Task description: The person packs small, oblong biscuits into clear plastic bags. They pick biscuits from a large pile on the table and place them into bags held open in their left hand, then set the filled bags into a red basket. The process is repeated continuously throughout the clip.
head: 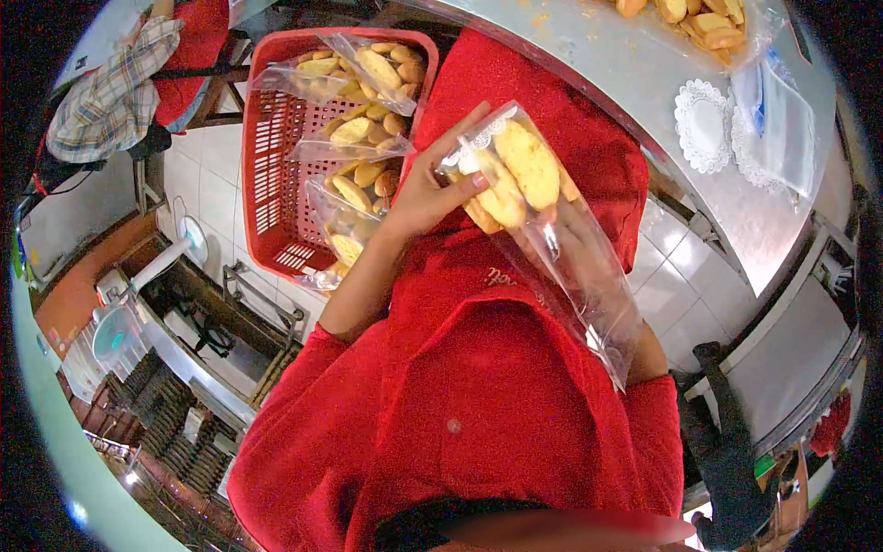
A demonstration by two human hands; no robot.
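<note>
Over my lap I hold a clear plastic bag [552, 228] tilted, with several oblong yellow baked pieces [528, 165] at its far end and a white lacy paper doily [493, 131] inside. My left hand [438, 186] grips the filled end from the left, its thumb across the front. Beneath the bag and seen through the plastic, my right hand [579, 241] supports it from the right. The bag's near end is slack and reaches towards my right forearm. Left of my lap stands a red plastic basket [259, 172] holding several similar filled bags [365, 131].
A metal-topped table [621, 90] curves along the far right. On it lie a heap of baked pieces [710, 27] on plastic, paper doilies [703, 127] and empty clear bags [776, 124]. A person [738, 441] is at the lower right. A plaid cloth [114, 96] hangs at the upper left.
</note>
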